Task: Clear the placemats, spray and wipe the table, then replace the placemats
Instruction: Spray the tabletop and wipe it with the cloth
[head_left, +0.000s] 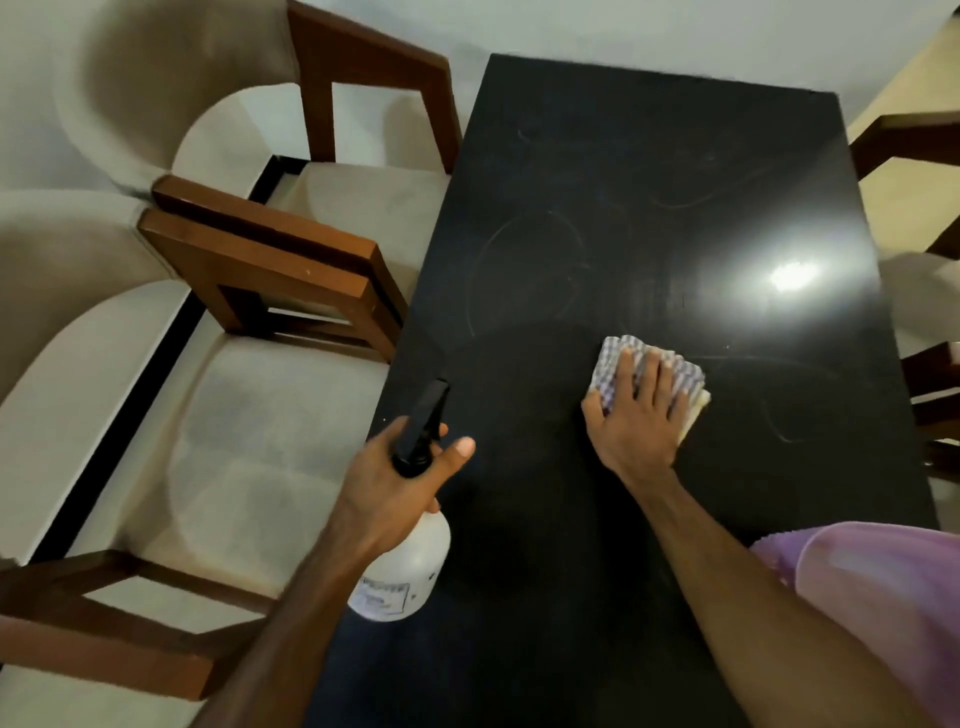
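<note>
The right hand (636, 415) lies flat, fingers straight, pressing the cloth (670, 371) onto the table (649, 208). The left hand (400, 483) grips the spray bottle (405, 566) at the table's left edge, well apart from the cloth.

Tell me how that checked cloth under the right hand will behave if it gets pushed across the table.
The checked cloth is folded into layers, so it is probably soft and floppy and may bunch or unfold unless the right hand stays flat on it. The black table looks glossy, with a bright glare, so the cloth will likely slide easily. It looks light.
</note>
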